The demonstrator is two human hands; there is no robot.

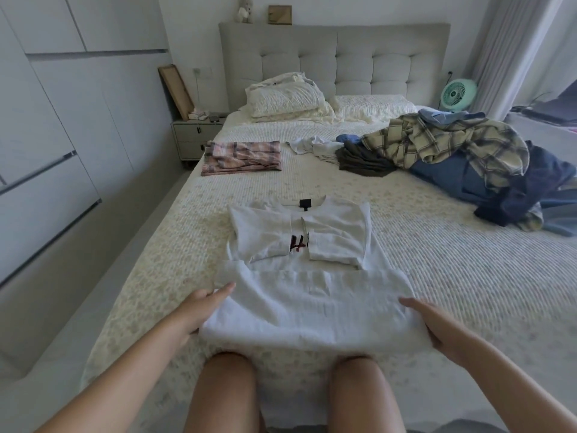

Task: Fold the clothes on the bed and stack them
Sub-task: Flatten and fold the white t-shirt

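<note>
One piece looks done: a pink checked cloth (242,158) lies folded flat near the left side of the bed (452,276); no stack is there yet, just that one piece. A white shirt (306,276) is part way folded; it lies flat in the middle of the bed, close to the person, with both sleeves turned in over the chest so only a bit of red and black print shows. The left hand (199,310) touches the shirt's bottom left corner and the right hand (437,326) its bottom right corner; the fingers look mostly straight, and I cannot tell if they pinch the cloth underneath. I think the bottom half gets folded up next. Lots is left: a messy pile (452,154) sits far on the right, with a soft yellow checked shirt, dark blue things and a dull green one, all lumpy and crumpled. The bed cover is pale and bumpy with thin ridges; the white shirt looks thin and soft.
</note>
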